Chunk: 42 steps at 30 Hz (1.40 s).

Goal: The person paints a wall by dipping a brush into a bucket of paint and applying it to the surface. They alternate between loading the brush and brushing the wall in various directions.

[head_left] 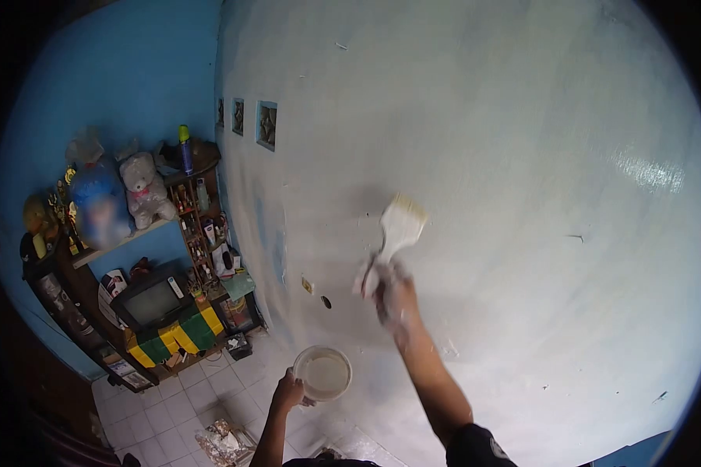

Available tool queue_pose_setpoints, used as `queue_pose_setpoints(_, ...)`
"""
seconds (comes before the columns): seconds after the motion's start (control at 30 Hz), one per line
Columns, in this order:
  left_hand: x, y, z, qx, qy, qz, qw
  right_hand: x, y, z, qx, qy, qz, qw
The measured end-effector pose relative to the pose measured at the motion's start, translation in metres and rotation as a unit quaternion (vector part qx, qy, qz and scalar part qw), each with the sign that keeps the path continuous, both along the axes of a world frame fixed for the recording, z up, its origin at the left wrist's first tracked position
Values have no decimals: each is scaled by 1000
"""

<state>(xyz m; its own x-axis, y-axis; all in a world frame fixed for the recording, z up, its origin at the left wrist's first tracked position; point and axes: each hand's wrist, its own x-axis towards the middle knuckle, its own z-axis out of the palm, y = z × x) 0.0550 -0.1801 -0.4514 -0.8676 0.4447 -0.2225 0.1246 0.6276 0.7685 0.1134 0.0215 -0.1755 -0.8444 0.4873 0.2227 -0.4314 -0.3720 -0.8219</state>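
Note:
My right hand (396,300), smeared with white paint, is closed round the handle of a wide paintbrush (402,227). The brush is coated in white, and its yellowish bristle tip points up against the wall (506,194). That wall carries a whitish, uneven coat with faint blue showing in places. Lower down, my left hand (290,391) grips the rim of a round tub (322,373) from its left side. Pale liquid paint lies in the tub.
Small openings (266,125) and a yellowed switch plate (308,286) sit in the wall. To the left, a cabinet holds a television (154,300), a wrapped teddy bear (143,187) and a spray can (185,149). A crumpled bag (224,442) lies on the tiled floor (160,420).

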Motion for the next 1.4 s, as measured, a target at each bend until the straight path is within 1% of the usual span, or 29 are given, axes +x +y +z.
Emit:
queue_pose_setpoints(0.03,-1,-2,-14,15,4,5,1000,-13,4,23,11,12,-22,1000)
queue_pose_setpoints(0.13,8,-11,-14,9,-41,20,999,-53,27,79,87,56,-75,992)
queue_pose_setpoints(0.17,8,-16,-25,28,-32,21,999,-61,33,98,107,60,-93,988)
queue_pose_setpoints(0.2,10,-19,-25,18,-31,22,999,-69,39,116,127,83,-107,983)
queue_pose_setpoints(0.3,18,-29,-13,4,-17,24,1000,-86,54,172,179,130,-137,966)
queue_pose_setpoints(0.43,24,-35,8,-10,-38,42,998,-96,84,254,256,161,-169,938)
queue_pose_setpoints(0.5,25,-34,17,-15,-46,49,998,-90,93,291,255,161,-164,939)
queue_pose_setpoints(0.53,20,-32,12,-11,-49,52,997,-88,98,303,256,161,-162,939)
queue_pose_setpoints(0.6,15,-31,-7,-6,-63,59,996,-90,115,306,269,125,-131,946)
queue_pose_setpoints(0.67,19,-27,4,-29,-41,46,998,-93,119,288,260,99,-117,953)
queue_pose_setpoints(0.73,19,-22,4,-36,-27,36,998,-96,105,243,233,89,-120,961)
queue_pose_setpoints(0.8,19,-18,-7,-32,-25,26,999,-104,112,194,255,34,-32,966)
queue_pose_setpoints(0.87,25,-15,3,-24,-30,15,999,-102,102,157,276,-52,-99,955)
queue_pose_setpoints(0.93,24,-13,3,-8,-34,9,999,-85,109,150,336,-100,-156,923)
queue_pose_setpoints(1.0,24,-10,-8,14,-44,9,999,-60,122,161,414,-146,-209,874)
queue_pose_setpoints(1.03,25,-10,-7,4,-37,8,999,-49,133,172,521,-176,-244,799)
queue_pose_setpoints(1.07,25,-8,-4,-6,-32,7,999,-30,125,184,539,-188,-254,781)
queue_pose_setpoints(1.1,25,-7,-1,-17,-27,4,999,-16,113,197,532,-213,-261,777)
queue_pose_setpoints(1.13,25,-4,2,-9,-31,-1,999,-9,104,205,498,-214,-253,801)
queue_pose_setpoints(1.2,27,-2,3,4,-40,-15,999,-4,99,208,429,-145,-218,865)
queue_pose_setpoints(1.3,25,5,-18,12,-19,-28,999,-20,95,233,411,-48,-223,882)
queue_pose_setpoints(1.37,26,10,-11,-3,-15,-46,999,-45,103,272,425,22,-206,881)
queue_pose_setpoints(1.4,27,12,-9,-13,-13,-54,998,-57,106,295,407,38,-203,890)
